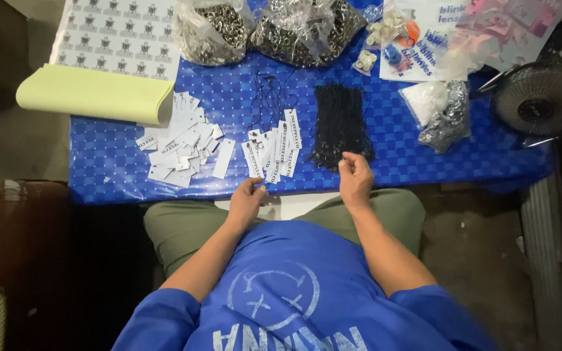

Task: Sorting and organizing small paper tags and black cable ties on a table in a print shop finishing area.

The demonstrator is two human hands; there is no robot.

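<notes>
The left hand (247, 201) hangs at the near edge of the desk (118, 175), its fingers pinched together on something small and pale that is too blurred to tell apart. The right hand (355, 177) is loosely curled just below the bundle of black cords (341, 123); whether it grips a cord cannot be told. Between the hands lies a fan of white strung tags (273, 149), thin black loops trailing upward from them. Further left sits a loose heap of white tags (183, 146), beside a pale yellow sheet roll (92, 94) and a printed label sheet (121, 36). Two clear bags of metal eyelets (261, 29) rest at the far edge, with a smaller clear bag (440, 110) to the right.
</notes>
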